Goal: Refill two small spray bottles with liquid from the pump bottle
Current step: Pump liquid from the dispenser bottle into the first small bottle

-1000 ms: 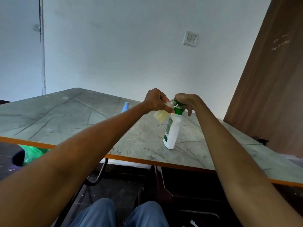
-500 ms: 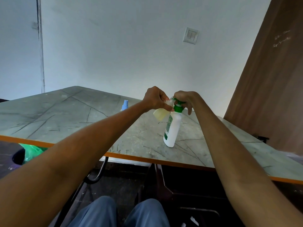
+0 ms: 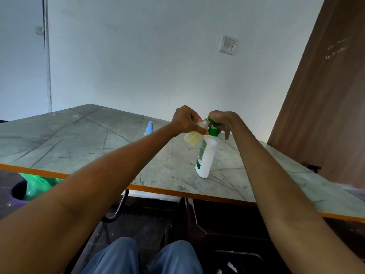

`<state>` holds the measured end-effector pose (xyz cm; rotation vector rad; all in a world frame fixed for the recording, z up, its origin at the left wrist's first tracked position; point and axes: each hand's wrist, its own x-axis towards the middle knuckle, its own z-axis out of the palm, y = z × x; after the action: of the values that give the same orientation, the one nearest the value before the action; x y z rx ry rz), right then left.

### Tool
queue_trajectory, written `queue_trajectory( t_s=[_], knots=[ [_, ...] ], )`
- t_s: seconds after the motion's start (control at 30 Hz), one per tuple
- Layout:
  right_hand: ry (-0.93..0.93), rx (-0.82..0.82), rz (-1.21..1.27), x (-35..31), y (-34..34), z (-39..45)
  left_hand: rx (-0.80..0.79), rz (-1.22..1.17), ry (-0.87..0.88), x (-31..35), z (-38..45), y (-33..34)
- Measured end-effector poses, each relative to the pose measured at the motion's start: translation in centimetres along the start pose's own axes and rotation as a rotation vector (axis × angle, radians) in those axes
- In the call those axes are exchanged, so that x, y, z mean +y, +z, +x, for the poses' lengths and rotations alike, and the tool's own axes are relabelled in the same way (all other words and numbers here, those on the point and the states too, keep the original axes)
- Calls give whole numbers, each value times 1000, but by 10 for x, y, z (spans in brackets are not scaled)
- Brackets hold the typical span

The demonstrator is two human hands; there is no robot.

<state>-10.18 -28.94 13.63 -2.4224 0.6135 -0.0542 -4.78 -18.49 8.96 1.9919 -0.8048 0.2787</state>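
yellowish spray bottle point(image 3: 192, 139) in left hand point(image 3: 186, 120), right hand point(image 3: 221, 120) on pump bottle point(image 3: 206, 155)

A plain indoor room: bare white wall point(image 3: 158, 56) with a light switch point(image 3: 228, 44), marble-patterned tabletop point(image 3: 79, 147), wooden panel point(image 3: 325, 105).

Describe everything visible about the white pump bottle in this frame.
The pump bottle is tall, white, plastic-looking, with a green printed label down its left side and a green collar and pump head. It stands on the marble-patterned table, leaning slightly in this wide-angle view. The right hand covers its pump head; the left hand holds a small bottle of yellowish liquid at its spout.
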Motion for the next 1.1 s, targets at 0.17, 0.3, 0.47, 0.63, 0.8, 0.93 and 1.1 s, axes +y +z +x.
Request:
queue_trajectory(
  t_s=[0.17, 0.3, 0.47, 0.63, 0.8, 0.93, 1.1],
  knots=[
    [16, -11, -14, 3, 3, 5, -3, -13, -19, -3, -3, 0],
    [7, 6, -7, 1, -1, 5, -1, -14, -23, -3, -1, 0],
    [-12, -7, -19, 0, -4, 4, 2, -24, -27, -2, 0, 0],
    [11, -1, -18, 2, 0, 8, -4, -34, -32, -2, -3, 1],
    [32, -7, -1, 5, 3, 15, 18, -51, -33, -4, -5, 2],
    [11, 11, -6, 6, -1, 14, 38, -71, -25, -3, -3, 5],
    [4, 11, 1, 3, -3, 11, 41, -59, -1, -2, -1, 2]
  ],
)
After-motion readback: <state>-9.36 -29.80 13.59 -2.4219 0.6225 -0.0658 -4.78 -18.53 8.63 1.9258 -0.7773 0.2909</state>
